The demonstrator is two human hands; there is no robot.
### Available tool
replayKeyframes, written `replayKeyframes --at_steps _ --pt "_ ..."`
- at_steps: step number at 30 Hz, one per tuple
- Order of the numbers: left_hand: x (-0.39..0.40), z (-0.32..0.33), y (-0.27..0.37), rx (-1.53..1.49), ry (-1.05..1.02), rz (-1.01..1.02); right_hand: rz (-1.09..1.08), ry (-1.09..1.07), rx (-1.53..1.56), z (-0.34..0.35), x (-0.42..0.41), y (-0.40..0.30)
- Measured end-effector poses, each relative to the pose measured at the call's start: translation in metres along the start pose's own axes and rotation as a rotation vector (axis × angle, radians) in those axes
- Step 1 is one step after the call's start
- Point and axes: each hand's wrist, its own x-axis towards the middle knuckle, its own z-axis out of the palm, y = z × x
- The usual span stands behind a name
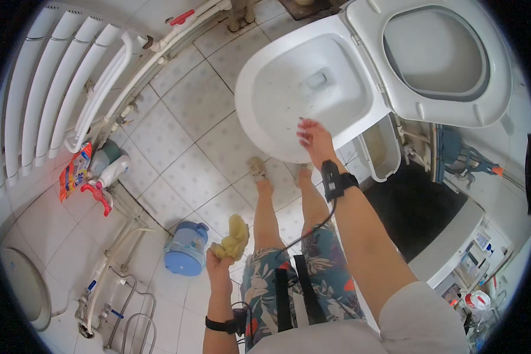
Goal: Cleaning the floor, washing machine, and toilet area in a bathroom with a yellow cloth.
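Observation:
A crumpled yellow cloth (234,241) is gripped in my left hand (220,267), held up beside my legs near the blue bin. My right hand (314,136) reaches over the near rim of a white toilet bowl (265,66), fingers bent and somewhat blurred. A tiny dark spot shows at its fingertips; whether it is held, I cannot tell. Several small dark specks lie on the bowl's inner wall around the drain opening (317,79). The toilet seat (451,110) and lid are raised and lean back at the right.
A blue lidded bin (185,248) stands on the tiled floor (177,172). By the left wall sit an orange bag (76,172) and a white spray bottle (113,170) below a white radiator (40,97). A grey-white bin (379,146) stands beside the toilet at right.

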Motion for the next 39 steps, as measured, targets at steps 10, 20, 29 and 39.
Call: replayKeyframes --at_steps 10,20,29,39 --pt "0.0 0.009 -0.002 0.087 -0.036 0.012 0.083 -0.053 -0.054 -0.019 -0.007 0.011" --pt "-0.029 0.086 0.04 0.161 -0.126 0.126 0.353 -0.176 0.338 -0.08 -0.094 -0.019" --pt "-0.101 0.167 0.082 0.154 -0.409 0.283 0.078 -0.319 0.191 -0.081 -0.172 -0.084" --pt "-0.202 0.23 0.092 0.6 -1.001 0.414 0.237 -0.384 0.321 -0.162 -0.268 -0.094"
